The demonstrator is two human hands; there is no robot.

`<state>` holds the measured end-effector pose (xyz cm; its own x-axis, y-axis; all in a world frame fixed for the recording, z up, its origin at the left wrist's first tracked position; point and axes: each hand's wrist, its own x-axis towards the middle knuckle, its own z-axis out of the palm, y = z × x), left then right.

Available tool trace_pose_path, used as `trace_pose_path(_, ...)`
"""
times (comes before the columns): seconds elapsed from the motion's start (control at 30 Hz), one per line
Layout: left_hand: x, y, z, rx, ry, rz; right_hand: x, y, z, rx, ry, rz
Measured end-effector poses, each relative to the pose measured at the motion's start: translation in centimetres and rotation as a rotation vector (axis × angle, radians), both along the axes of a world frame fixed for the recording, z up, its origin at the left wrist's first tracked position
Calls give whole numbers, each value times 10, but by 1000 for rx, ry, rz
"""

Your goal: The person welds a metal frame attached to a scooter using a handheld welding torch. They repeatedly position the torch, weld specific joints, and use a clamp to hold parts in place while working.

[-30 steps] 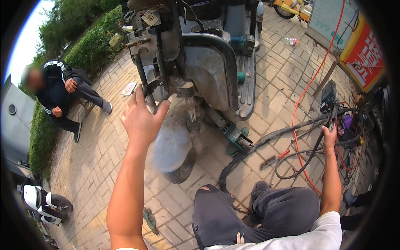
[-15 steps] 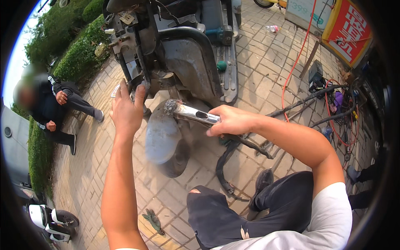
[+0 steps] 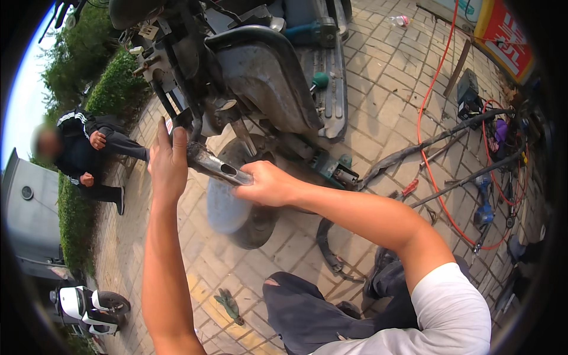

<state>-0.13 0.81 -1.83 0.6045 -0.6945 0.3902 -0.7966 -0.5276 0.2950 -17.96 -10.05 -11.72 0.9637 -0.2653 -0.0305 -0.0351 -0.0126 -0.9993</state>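
My right hand (image 3: 260,183) is closed round the near end of a silver metal tube (image 3: 216,164) with an oval slot in its side. The tube's dark, dirty far end lies close beside my left hand (image 3: 168,163), by the scooter's front frame. My left hand is raised with its fingers pointing up and the thumb apart. What its palm touches is hidden. The stripped scooter (image 3: 260,77) stands just beyond both hands, its wiring and steering column exposed. Below the tube sits its rounded greyish-blue front mudguard (image 3: 228,207), over the wheel.
A green power tool (image 3: 334,168) lies right of the wheel, near black cable harnesses (image 3: 408,154). An orange hose (image 3: 421,127), a blue tool (image 3: 484,201) and a black box (image 3: 467,94) are further right. A glove (image 3: 228,306) lies on the paving. A person (image 3: 89,148) sits left.
My right hand has moved left with the tube, bringing its dirty end from above the mudguard to beside my left hand. The view has also shifted. My left hand is slightly lower.
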Motion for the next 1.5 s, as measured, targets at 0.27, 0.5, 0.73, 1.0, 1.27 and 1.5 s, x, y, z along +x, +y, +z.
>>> trace_pose_path(0.27, -5, -2, 5, 3, 78, -32, 15, -1, -9, 158, -40, 87)
trace_pose_path(0.5, 1, 5, 8, 31, 35, -3, 15, -6, -7, 261, -87, 200)
trace_pose_path(0.73, 11, -17, -17, -8, 109, -165, -41, -53, -15, -247, 0, 134)
trace_pose_path(1.0, 61, 22, -12, -92, 268, -182, -231, -214, -2, -417, 364, -313)
trace_pose_path(1.27, 64, 13, -27, -49, 365, -188, -486, -160, -189, -43, 780, -981)
trace_pose_path(1.5, 91, 23, -22, -16, 225, -129, -415, -93, -231, -58, 954, -222)
